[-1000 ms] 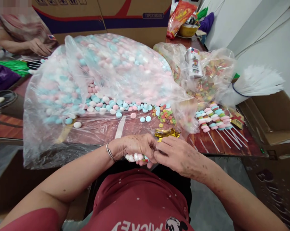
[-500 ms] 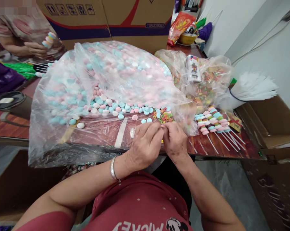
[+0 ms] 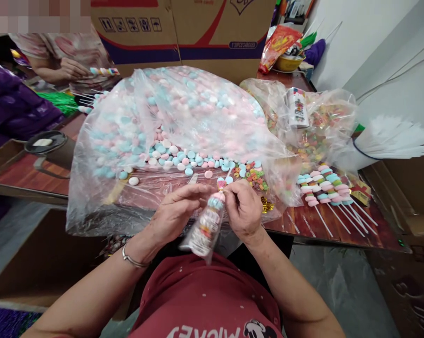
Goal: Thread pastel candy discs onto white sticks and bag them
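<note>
Between my hands hangs a marshmallow candy skewer (image 3: 216, 204) in a clear printed wrapper, its bagged end pointing toward my body. My right hand (image 3: 245, 209) is closed, pinching the gathered neck of the wrapper near a gold twist tie. On the other side, my left hand (image 3: 178, 213) has its fingers stretched out, with the tips close beside the wrapper; whether they touch it I cannot tell. Just beyond my hands lie loose pink, blue and white candies (image 3: 189, 162) and small colourful ring candies (image 3: 256, 179). Gold twist ties (image 3: 267, 205) sit right of my right hand.
A large clear bag of candies (image 3: 198, 103) covers much of the table. Several candy skewers (image 3: 324, 185) lie at the right, near a bucket of white sticks (image 3: 391, 141). A dark mug (image 3: 52, 152) stands left. Across the table, a person's hand (image 3: 73, 69) holds another skewer.
My hands were close together over the table edge; now they are apart, with the wrapped skewer visible between them. My left hand has opened and moved left. The view has shifted slightly.
</note>
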Available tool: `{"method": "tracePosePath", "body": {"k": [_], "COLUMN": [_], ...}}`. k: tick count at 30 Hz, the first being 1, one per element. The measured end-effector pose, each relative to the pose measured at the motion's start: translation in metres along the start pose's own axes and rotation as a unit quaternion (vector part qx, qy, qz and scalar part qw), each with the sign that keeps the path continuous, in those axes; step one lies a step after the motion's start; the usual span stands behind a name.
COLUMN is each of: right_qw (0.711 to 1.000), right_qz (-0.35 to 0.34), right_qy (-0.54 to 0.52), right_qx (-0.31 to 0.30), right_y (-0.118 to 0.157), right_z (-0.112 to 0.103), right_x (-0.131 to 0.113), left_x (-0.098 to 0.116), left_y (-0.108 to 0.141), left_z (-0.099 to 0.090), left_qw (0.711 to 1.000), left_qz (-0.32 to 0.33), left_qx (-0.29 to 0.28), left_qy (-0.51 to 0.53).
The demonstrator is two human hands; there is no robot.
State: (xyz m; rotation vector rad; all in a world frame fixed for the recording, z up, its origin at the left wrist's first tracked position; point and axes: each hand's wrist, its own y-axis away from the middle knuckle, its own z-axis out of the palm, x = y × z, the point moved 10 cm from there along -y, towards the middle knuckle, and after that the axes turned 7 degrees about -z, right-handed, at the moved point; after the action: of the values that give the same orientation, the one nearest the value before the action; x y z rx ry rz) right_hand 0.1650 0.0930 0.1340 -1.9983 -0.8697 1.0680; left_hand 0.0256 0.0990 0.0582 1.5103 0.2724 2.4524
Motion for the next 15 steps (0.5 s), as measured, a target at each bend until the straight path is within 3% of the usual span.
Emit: {"method": "tracePosePath", "body": {"k": [4,6,8,10,12,15], "right_qw": [0.996,0.992,0.990,0.990,0.990,0.995], "right_qz": [-0.066,-0.088,-0.091,-0.091,-0.092,-0.065], "right_qy": [0.035,0.062,0.076,0.076,0.062,-0.010], "right_qx": [-0.041,-0.060,-0.073,-0.081,-0.083,-0.081], "right_y": [0.000,0.000,-0.001,-0.003,-0.002,0.002], "right_z": [0.012,0.019,0.024,0.030,0.036,0.044], "right_x": [-0.009,-0.012,-0.015,-0.022,-0.034,-0.046], "left_x": [0.023,0.028,0.012,-0.006,-0.007,0.023], "left_y": [0.014,0.023,0.029,0.029,0.022,0.016], "left_z": [-0.018,-0.008,0.008,0.014,0.008,-0.021], "left_qw": [0.998,0.999,0.994,0.984,0.987,0.994], "left_qz": [0.044,0.036,-0.055,-0.137,-0.142,-0.030], "left_qx": [0.049,-0.001,-0.078,-0.106,-0.070,0.073], "left_qy": [0.009,-0.019,-0.048,-0.051,-0.028,-0.073]}}
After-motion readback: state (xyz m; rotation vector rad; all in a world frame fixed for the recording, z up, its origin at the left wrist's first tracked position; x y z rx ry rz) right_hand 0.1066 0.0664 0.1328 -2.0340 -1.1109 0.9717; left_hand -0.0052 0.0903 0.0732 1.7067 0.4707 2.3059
